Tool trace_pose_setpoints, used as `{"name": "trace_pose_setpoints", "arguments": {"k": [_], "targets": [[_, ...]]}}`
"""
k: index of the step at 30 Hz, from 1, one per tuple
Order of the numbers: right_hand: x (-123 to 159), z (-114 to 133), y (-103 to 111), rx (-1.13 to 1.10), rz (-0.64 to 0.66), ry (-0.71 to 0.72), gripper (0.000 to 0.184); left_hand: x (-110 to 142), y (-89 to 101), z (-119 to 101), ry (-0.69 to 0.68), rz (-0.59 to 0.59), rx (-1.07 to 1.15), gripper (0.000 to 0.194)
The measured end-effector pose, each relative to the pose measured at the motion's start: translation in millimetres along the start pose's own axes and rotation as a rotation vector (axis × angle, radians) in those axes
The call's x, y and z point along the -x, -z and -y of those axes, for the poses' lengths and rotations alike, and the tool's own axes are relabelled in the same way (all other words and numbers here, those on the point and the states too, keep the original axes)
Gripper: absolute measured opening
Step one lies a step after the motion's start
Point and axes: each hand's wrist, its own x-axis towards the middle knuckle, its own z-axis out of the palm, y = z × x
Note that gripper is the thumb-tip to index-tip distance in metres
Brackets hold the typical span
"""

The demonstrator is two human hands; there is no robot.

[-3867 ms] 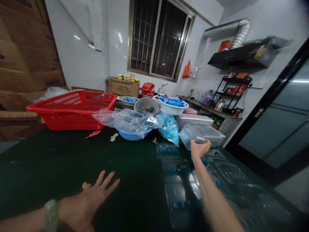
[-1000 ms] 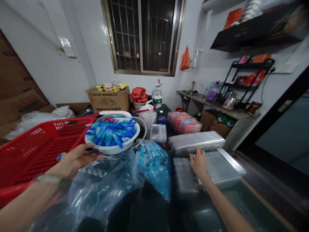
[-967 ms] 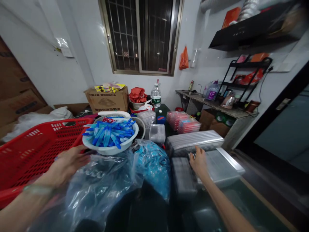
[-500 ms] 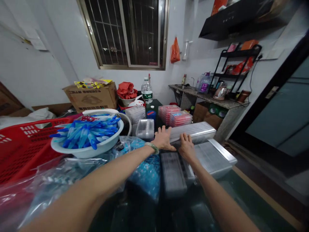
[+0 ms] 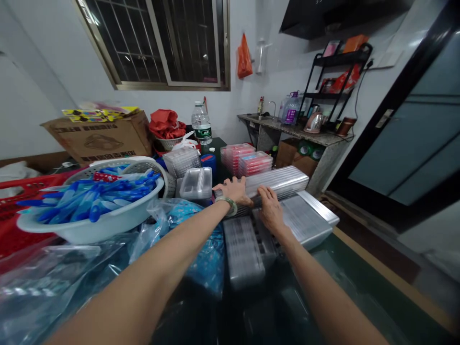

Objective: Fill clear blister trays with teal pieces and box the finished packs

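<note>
A long stack of clear plastic trays [image 5: 278, 181] lies across other stacked trays. My left hand [image 5: 234, 191], with a pale green bangle at the wrist, rests at the left end of that stack with its fingers spread. Bent and close together, the fingers of my right hand [image 5: 270, 206] press on the stack's near edge; their thumb is hidden. Below the right hand lies a wide clear tray stack [image 5: 305, 218]. A smaller upright tray stack [image 5: 245, 251] stands nearer to me. Left of it is a bag of small blue pieces [image 5: 206, 261].
A pale basin [image 5: 89, 230] of blue plastic pieces stands left, beside a red crate [image 5: 10, 235]. Behind are a clear container [image 5: 196, 183], packs with red contents [image 5: 253, 163], a water bottle [image 5: 201, 124] and a cardboard box [image 5: 104, 139].
The camera view has swung right and down, so the scene sits further left. Both hands stay at the long tray stack, in nearly the same places on it.
</note>
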Motion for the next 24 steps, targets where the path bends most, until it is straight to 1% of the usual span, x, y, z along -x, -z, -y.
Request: {"name": "trace_pose_setpoints", "arguments": {"k": [4,7,12,13,15,17,20,22,24], "targets": [[2.3,-1.6,-0.9,0.006,-0.046,0.002,0.066,6.8,3.1,11.7,-0.023,-0.036,0.012,0.107],[1.9,-3.2,-1.9,0.008,-0.063,-0.001,0.068,12.3,4.3,14.2,-0.029,-0.075,0.013,0.103],[0.0,1.4,-3.3,0.009,-0.05,0.032,0.064,26.4,1.9,6.6,-0.062,-0.167,-0.019,0.078],[-0.3,3.1,-3.3,0.01,-0.048,0.037,0.064,29.1,1.5,7.6,-0.073,-0.177,-0.029,0.076],[-0.5,6.1,-3.1,0.014,-0.048,0.04,0.063,32.4,2.3,13.9,-0.085,-0.189,-0.05,0.083],[-0.4,7.4,-2.5,0.015,-0.047,0.044,0.063,31.7,4.8,23.5,-0.092,-0.187,-0.068,0.097],[0.0,6.5,-1.4,0.015,-0.047,0.045,0.063,22.8,8.5,33.1,-0.135,-0.135,-0.094,0.114],[0.1,5.3,-0.8,0.016,-0.047,0.042,0.062,13.7,8.2,32.6,-0.155,-0.083,-0.112,0.122],[0.0,4.7,-0.5,0.018,-0.043,0.041,0.063,4.3,5.6,28.5,-0.146,-0.037,-0.128,0.126]]}}
